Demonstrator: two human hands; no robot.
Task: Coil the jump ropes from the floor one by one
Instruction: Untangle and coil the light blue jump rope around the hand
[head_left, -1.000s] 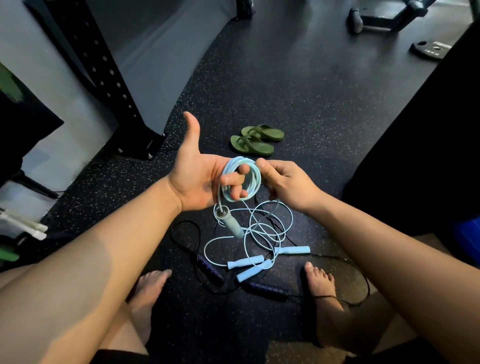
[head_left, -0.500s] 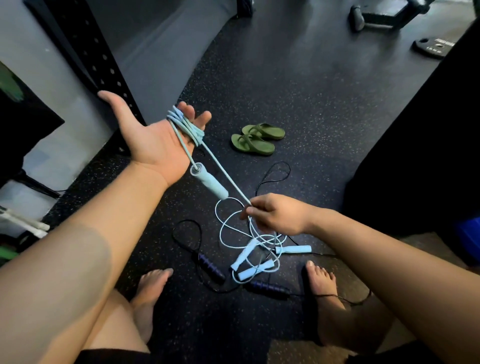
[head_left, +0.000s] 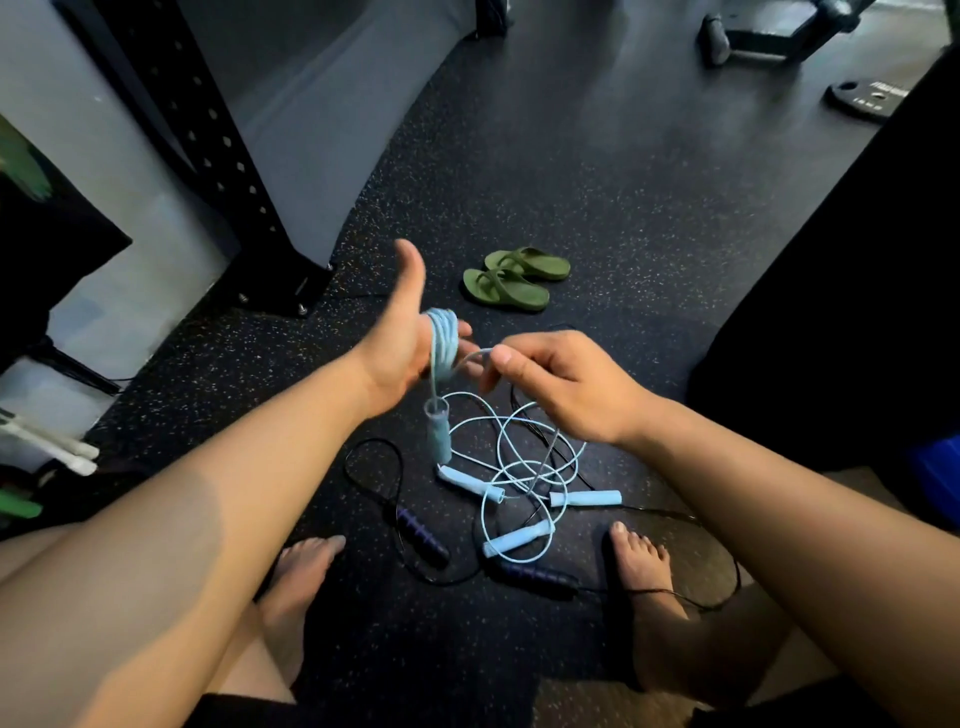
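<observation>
The person sits low over the black speckled gym floor (head_left: 597, 218), both bare arms stretched forward. The left hand (head_left: 400, 343) is held up sideways with its thumb raised clear; several turns of a light blue jump rope (head_left: 444, 338) are wound round its fingers, which reach fairly straight through the coil rather than clenching it. One light blue handle (head_left: 438, 434) hangs straight down from that coil, off the floor. Just beside it, the right hand (head_left: 566, 384) pinches the free run of the same rope between thumb and forefinger, the strand arching across the small gap to the coil. From that pinch the cord drops into loose loops (head_left: 519, 447) on the floor between the person's feet. Three more light blue handles (head_left: 586, 498) lie in that tangle; I cannot tell which one belongs to the rope in the hands. A black jump rope (head_left: 374, 467) with dark purple grips (head_left: 421, 530) sprawls under and around the blue loops, and its cord runs across the right foot (head_left: 641, 566). The left foot (head_left: 296, 587) rests well apart from the blue tangle. Beyond the hands a pair of green flip-flops (head_left: 514, 280) sits side by side. A black perforated rack upright (head_left: 208, 156) stands bolted down at the left, and a weight plate (head_left: 862, 101) lies far off at the upper right
</observation>
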